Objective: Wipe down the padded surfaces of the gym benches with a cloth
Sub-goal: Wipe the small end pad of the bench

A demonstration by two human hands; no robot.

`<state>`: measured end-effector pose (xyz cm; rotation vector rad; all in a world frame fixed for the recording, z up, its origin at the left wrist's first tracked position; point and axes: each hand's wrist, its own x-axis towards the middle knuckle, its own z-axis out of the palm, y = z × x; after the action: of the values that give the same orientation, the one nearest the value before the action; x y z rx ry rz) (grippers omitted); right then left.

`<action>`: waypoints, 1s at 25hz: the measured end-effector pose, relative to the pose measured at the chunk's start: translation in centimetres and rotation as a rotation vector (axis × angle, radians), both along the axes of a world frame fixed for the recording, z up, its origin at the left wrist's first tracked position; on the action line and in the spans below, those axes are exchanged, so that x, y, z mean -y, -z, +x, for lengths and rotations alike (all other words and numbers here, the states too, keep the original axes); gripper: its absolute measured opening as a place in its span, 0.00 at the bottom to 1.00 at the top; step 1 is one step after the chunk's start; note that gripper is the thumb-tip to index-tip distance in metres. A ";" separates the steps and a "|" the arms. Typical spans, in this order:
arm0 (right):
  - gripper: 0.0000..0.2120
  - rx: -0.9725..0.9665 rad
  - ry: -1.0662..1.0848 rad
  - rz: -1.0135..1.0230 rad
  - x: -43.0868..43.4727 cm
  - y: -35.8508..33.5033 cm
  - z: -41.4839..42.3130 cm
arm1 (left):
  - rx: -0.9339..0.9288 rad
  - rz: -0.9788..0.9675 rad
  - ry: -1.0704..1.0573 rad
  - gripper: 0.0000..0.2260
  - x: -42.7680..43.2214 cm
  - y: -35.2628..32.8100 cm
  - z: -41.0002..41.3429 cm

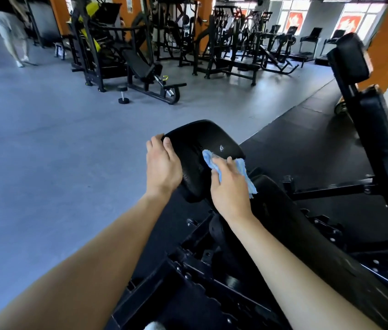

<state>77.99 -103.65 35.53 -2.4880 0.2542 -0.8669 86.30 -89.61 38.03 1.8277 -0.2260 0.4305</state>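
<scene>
Black pad [202,136] is the reference. Left hand [163,167] grips its left rim, fingers curled over the far edge, thumb on top. Right hand [230,184] is on the pad's near-right face, fingers bent over a bunched blue cloth [208,158], pressing it down; the cloth's ends stick out on both sides of the hand. Cloth looks light, limp and likely to slip if held loosely, so best kept wadded under the palm. Pad looks like firm, slick vinyl with a small scuff [221,147] just beyond the cloth; brace at the rim.
</scene>
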 end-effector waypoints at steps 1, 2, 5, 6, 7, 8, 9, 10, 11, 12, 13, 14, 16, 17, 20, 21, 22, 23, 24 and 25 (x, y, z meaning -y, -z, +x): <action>0.16 0.025 -0.073 -0.007 -0.9 0.5 -0.9 | 0.011 -0.021 -0.005 0.17 0.0 0.3 0.0; 0.16 0.040 -0.126 -0.020 -0.9 0.8 -1.5 | 0.018 -0.042 -0.002 0.17 0.0 0.4 0.0; 0.15 0.027 -0.116 -0.089 2.3 -0.1 0.8 | 0.005 -0.065 0.015 0.18 0.1 0.5 0.0; 0.14 0.000 -0.061 -0.077 3.4 -0.5 2.2 | -0.002 -0.067 0.020 0.19 0.1 0.5 -0.1; 0.14 -0.028 0.006 -0.042 4.1 -0.9 3.4 | -0.007 -0.072 0.023 0.19 0.0 0.5 -0.1; 0.13 -0.039 0.076 0.000 4.4 -1.2 4.1 | -0.007 -0.081 0.024 0.19 0.0 0.5 -0.2; 0.14 -0.044 0.134 0.031 3.9 -1.5 4.3 | -0.007 -0.092 0.021 0.19 0.1 0.5 -0.2; 0.15 -0.041 0.163 0.043 2.9 -1.6 4.2 | -0.008 -0.099 0.016 0.19 0.1 0.5 -0.2; 0.16 -0.037 0.149 0.042 1.7 -1.4 3.8 | -0.005 -0.105 0.008 0.19 0.2 0.5 -0.2; 0.18 -0.036 0.089 0.035 0.3 -1.1 3.0 | -0.003 -0.111 -0.001 0.19 0.2 0.6 -0.2; 0.19 -0.039 0.005 0.034 -0.8 -1.0 2.0 | -0.005 -0.119 -0.009 0.19 0.3 0.7 -0.2; 0.20 -0.051 -0.073 0.040 -1.5 -0.8 0.8 | -0.012 -0.126 -0.012 0.19 0.4 0.8 -0.2; 0.20 -0.047 -0.141 -0.031 -0.8 -0.8 -0.3 | -0.019 -0.128 -0.012 0.19 0.4 0.8 -0.3; 0.20 -0.050 -0.124 -0.075 0.4 -1.0 0.1 | -0.020 -0.127 -0.012 0.19 0.4 0.8 -0.3; 0.20 -0.147 0.075 0.051 4.0 -2.1 3.3 | -0.026 -0.129 -0.008 0.19 0.4 0.7 -0.4; 0.20 -0.166 0.103 0.116 3.8 -2.5 3.9 | -0.024 -0.129 -0.013 0.19 0.4 0.7 -0.4; 0.21 -0.175 0.098 0.136 2.6 -2.7 4.1 | -0.019 -0.127 -0.017 0.19 0.4 0.7 -0.4; 0.22 -0.176 0.048 0.112 0.8 -2.6 3.7 | -0.013 -0.125 -0.022 0.19 0.4 0.8 -0.3; 0.23 -0.168 -0.035 0.075 -1.3 -2.3 2.8 | -0.005 -0.123 -0.029 0.19 0.4 0.8 -0.2; 0.24 -0.147 -0.128 0.041 -2.9 -2.0 1.6 | 0.000 -0.121 -0.034 0.19 0.4 0.8 -0.1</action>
<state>79.59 -100.79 37.56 -2.5014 0.1582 -0.6227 86.19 -90.03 37.24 1.7147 -0.1658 0.4579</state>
